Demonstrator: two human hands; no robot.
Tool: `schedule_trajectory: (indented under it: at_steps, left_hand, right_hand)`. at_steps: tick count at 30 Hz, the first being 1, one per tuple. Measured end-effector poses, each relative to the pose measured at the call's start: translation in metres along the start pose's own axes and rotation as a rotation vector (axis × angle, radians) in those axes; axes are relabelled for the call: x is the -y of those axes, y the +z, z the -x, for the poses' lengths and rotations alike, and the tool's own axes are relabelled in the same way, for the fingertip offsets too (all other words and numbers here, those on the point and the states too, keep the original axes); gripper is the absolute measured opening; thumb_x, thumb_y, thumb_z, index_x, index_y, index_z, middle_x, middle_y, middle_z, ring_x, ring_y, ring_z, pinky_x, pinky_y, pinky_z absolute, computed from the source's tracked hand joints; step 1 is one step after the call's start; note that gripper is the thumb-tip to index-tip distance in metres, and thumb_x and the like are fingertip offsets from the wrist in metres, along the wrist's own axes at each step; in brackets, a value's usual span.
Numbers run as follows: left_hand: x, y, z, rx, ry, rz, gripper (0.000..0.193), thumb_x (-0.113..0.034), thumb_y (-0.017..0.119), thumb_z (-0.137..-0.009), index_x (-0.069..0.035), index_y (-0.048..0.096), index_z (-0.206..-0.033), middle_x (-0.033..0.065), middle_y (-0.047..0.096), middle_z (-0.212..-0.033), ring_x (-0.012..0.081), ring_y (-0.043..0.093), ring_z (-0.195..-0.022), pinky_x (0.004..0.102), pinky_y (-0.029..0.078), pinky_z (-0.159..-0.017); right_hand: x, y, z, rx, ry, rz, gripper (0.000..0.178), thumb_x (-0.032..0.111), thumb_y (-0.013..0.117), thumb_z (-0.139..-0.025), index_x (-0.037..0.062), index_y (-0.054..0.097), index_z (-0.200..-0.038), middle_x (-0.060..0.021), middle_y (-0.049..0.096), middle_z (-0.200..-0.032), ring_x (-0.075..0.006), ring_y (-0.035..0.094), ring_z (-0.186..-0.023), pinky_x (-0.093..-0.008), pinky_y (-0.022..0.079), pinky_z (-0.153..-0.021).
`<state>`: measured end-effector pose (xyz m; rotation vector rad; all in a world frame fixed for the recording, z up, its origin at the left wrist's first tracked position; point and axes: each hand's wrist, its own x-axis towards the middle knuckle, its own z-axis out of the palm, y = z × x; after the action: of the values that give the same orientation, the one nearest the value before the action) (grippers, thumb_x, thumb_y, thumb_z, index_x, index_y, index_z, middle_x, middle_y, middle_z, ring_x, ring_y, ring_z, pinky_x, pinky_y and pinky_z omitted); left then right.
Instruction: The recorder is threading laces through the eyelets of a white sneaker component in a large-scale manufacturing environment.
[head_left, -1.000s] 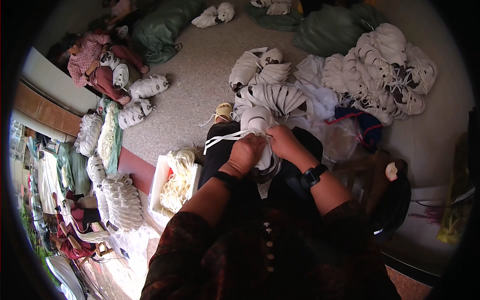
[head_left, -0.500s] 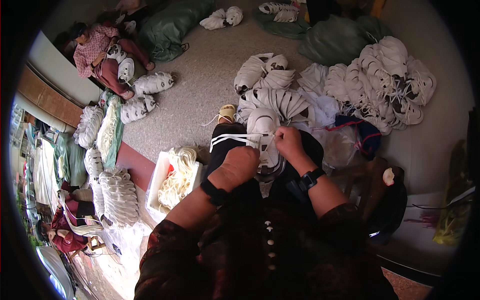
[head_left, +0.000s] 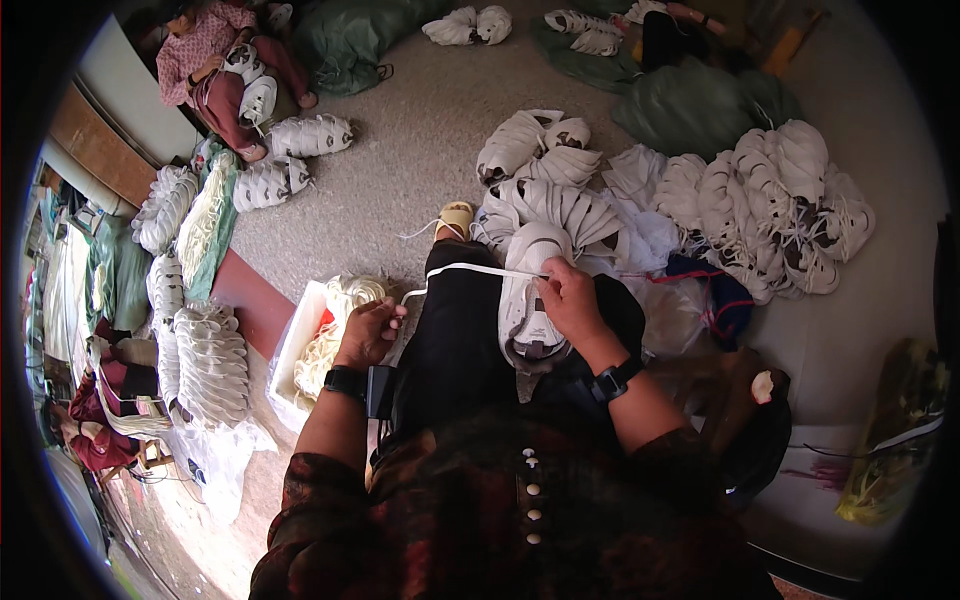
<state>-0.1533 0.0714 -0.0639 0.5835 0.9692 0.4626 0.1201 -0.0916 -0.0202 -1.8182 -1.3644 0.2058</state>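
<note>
A white sneaker upper (head_left: 527,305) lies across my lap, its toe pointing away from me. From its lacing area a white shoelace (head_left: 485,268) stretches left over my dark trouser leg. My left hand (head_left: 370,333) is closed on the lace out to the left, beside the white box (head_left: 309,325) of loose laces (head_left: 350,300). At the right edge of the sneaker, my right hand (head_left: 570,300) is closed, its fingertips pinching the lace where it meets the upper. The fingers partly hide the eyelets there.
Nested white shoe uppers (head_left: 550,205) lie beyond my knees, with a larger heap (head_left: 765,200) at the right. Green sacks (head_left: 700,105) rest at the back. More stacked uppers (head_left: 210,360) stand left. A person (head_left: 215,75) sits at the far left handling shoes.
My left hand has moved left and nearer, away from the sneaker, drawing the lace out to the side. The right hand stays at the sneaker. The whole view has shifted slightly.
</note>
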Motion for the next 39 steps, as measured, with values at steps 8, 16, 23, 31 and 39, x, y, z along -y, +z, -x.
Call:
schedule_trajectory:
  at_steps: [8, 16, 23, 31, 39]
  left_hand:
    - [0.000, 0.104, -0.001, 0.358, 0.166, -0.138, 0.011, -0.017, 0.062, -0.085, -0.007, 0.061, -0.081, -0.0021, 0.057, -0.070, 0.0056, 0.048, -0.057, 0.0163, 0.038, -0.047]
    - [0.022, 0.157, -0.021, 0.433, 0.232, -0.288, 0.007, -0.001, 0.061, -0.081, -0.003, 0.062, -0.088, 0.0034, 0.063, -0.077, 0.0095, 0.060, -0.063, 0.0206, 0.050, -0.056]
    - [0.043, 0.165, -0.043, 0.258, 0.490, -0.551, 0.010, 0.002, 0.065, -0.072, -0.002, 0.061, -0.081, 0.0004, 0.059, -0.066, 0.0058, 0.055, -0.061, 0.0223, 0.046, -0.053]
    - [0.038, 0.189, -0.019, 0.180, 1.269, -1.352, 0.011, -0.008, 0.065, -0.064, -0.007, 0.060, -0.073, 0.0110, 0.061, -0.072, 0.0289, 0.062, -0.067, 0.0347, 0.050, -0.059]
    - [0.023, 0.181, -0.053, 0.069, 0.819, -1.357, 0.017, -0.018, 0.067, -0.064, -0.006, 0.064, -0.076, 0.0156, 0.065, -0.076, 0.0293, 0.064, -0.074, 0.0373, 0.051, -0.066]
  right_hand:
    - [-0.002, -0.004, 0.002, 0.068, -0.147, 0.145, 0.011, 0.006, 0.064, -0.070, 0.0014, 0.057, -0.076, -0.0146, 0.055, -0.073, -0.0322, 0.054, -0.069, -0.0393, 0.044, -0.061]
    - [0.004, 0.002, 0.003, 0.031, -0.063, 0.182, 0.020, 0.003, 0.062, -0.066, 0.0030, 0.060, -0.086, -0.0155, 0.058, -0.080, -0.0354, 0.057, -0.076, -0.0420, 0.047, -0.069]
    - [-0.006, 0.010, 0.007, -0.001, 0.031, 0.086, 0.023, 0.001, 0.061, -0.065, 0.0033, 0.060, -0.088, -0.0157, 0.058, -0.081, -0.0352, 0.057, -0.078, -0.0418, 0.047, -0.070]
    - [-0.014, 0.013, 0.001, -0.039, 0.066, 0.140, 0.015, 0.002, 0.059, -0.067, 0.0034, 0.058, -0.082, -0.0172, 0.059, -0.080, -0.0370, 0.057, -0.077, -0.0436, 0.046, -0.069]
    - [-0.012, 0.018, -0.003, -0.007, 0.177, 0.049, 0.016, 0.000, 0.057, -0.066, 0.0045, 0.054, -0.081, -0.0168, 0.060, -0.076, -0.0367, 0.059, -0.078, -0.0449, 0.046, -0.066]
